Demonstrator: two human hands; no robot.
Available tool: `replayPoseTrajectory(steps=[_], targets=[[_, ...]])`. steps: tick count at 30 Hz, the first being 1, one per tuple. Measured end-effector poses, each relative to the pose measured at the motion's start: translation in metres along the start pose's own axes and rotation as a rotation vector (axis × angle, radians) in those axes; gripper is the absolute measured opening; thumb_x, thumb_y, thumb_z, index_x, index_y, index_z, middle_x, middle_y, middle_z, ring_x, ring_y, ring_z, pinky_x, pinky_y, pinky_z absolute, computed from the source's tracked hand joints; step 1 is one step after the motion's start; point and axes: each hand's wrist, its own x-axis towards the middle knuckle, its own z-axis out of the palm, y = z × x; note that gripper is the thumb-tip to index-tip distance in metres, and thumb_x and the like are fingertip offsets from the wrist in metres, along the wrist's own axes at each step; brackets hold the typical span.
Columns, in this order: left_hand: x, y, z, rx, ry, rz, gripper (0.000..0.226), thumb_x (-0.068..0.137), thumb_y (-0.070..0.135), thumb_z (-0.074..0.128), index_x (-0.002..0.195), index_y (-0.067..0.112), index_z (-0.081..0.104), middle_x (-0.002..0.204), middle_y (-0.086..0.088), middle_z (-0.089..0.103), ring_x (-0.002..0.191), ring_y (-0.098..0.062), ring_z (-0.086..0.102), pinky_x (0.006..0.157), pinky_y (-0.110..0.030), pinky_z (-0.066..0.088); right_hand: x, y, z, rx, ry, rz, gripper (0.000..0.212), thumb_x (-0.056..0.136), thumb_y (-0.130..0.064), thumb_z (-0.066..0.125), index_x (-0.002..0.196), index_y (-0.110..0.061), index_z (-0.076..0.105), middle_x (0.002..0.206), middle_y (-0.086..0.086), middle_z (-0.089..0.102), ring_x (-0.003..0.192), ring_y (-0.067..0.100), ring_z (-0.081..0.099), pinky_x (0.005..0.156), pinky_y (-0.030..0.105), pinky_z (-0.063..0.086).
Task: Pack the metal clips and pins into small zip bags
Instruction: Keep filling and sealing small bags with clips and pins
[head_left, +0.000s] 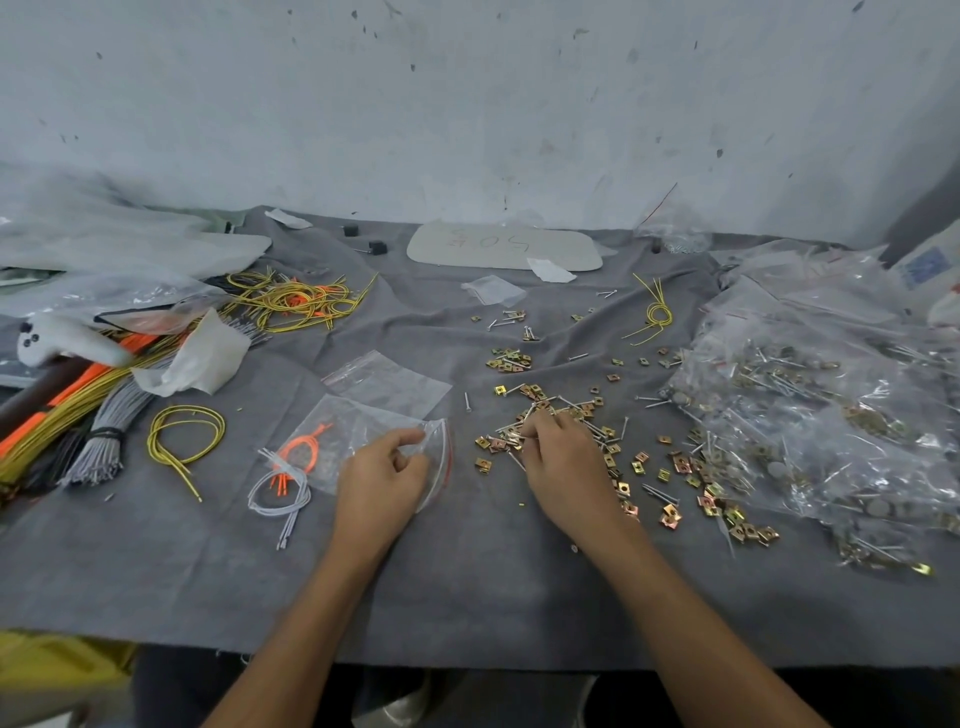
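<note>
My left hand (384, 473) pinches the mouth of a small clear zip bag (358, 436) with a red seal line, lying on the grey cloth; orange wire loops show inside it. My right hand (563, 462) reaches into a scattered pile of gold metal clips (680, 462) and thin silver pins (608, 431), fingers curled down on them at the pile's left side. What the fingertips hold is hidden. A second empty zip bag (389, 382) lies just behind the first.
Filled clear bags of clips and pins (810, 410) are heaped at the right. Bundles of yellow, orange and grey wires (78, 410) lie at the left, with yellow loops (184, 436) and white wires (280, 493) nearby. A flat grey plate (504, 247) sits by the wall.
</note>
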Motion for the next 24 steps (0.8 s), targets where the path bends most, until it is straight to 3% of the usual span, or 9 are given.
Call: replayPoseTrajectory(steps=[7,12,16,21,24], targets=[[0.0,0.001,0.0,-0.02,0.007,-0.005,0.029,0.086,0.01,0.066,0.111,0.021,0.074,0.051,0.007,0.049,0.053,-0.009,0.049,0.059,-0.03,0.038,-0.01,-0.028,0.006,0.299,0.138,0.003,0.006,0.094,-0.013,0.062,0.094,-0.015,0.068,0.093,0.0,0.062,0.087,0.018,0.056,0.08,0.033,0.044],[-0.001,0.0,-0.001,-0.048,0.006,-0.014,0.027,0.089,0.014,0.064,0.113,0.021,0.074,0.056,0.002,0.057,0.057,-0.014,0.054,0.065,-0.037,0.048,-0.024,-0.063,0.031,0.365,0.059,0.017,0.013,0.094,-0.018,0.061,0.101,-0.019,0.072,0.1,0.0,0.06,0.09,0.02,0.06,0.082,0.038,0.048],[-0.003,0.001,-0.002,-0.113,-0.013,-0.045,0.038,0.08,0.029,0.053,0.112,0.024,0.073,0.064,-0.006,0.065,0.062,-0.017,0.059,0.071,-0.041,0.052,-0.025,-0.057,0.033,0.426,0.082,0.032,0.014,0.093,-0.013,0.059,0.098,-0.019,0.071,0.097,-0.003,0.064,0.091,0.017,0.061,0.083,0.039,0.049],[-0.006,0.0,0.0,-0.159,-0.024,-0.055,0.038,0.077,0.031,0.049,0.106,0.03,0.073,0.064,-0.01,0.065,0.056,-0.014,0.054,0.065,-0.04,0.048,-0.025,-0.054,0.033,0.533,0.107,0.044,0.017,0.091,-0.011,0.061,0.098,-0.021,0.072,0.094,-0.007,0.067,0.087,0.011,0.062,0.082,0.037,0.052],[-0.006,0.0,-0.001,-0.153,-0.02,-0.044,0.036,0.077,0.031,0.048,0.104,0.034,0.072,0.064,-0.009,0.065,0.053,-0.011,0.052,0.06,-0.036,0.046,-0.025,-0.054,0.037,0.515,0.023,0.044,0.018,0.088,-0.017,0.062,0.101,-0.026,0.072,0.096,-0.01,0.07,0.091,0.011,0.065,0.082,0.04,0.054]])
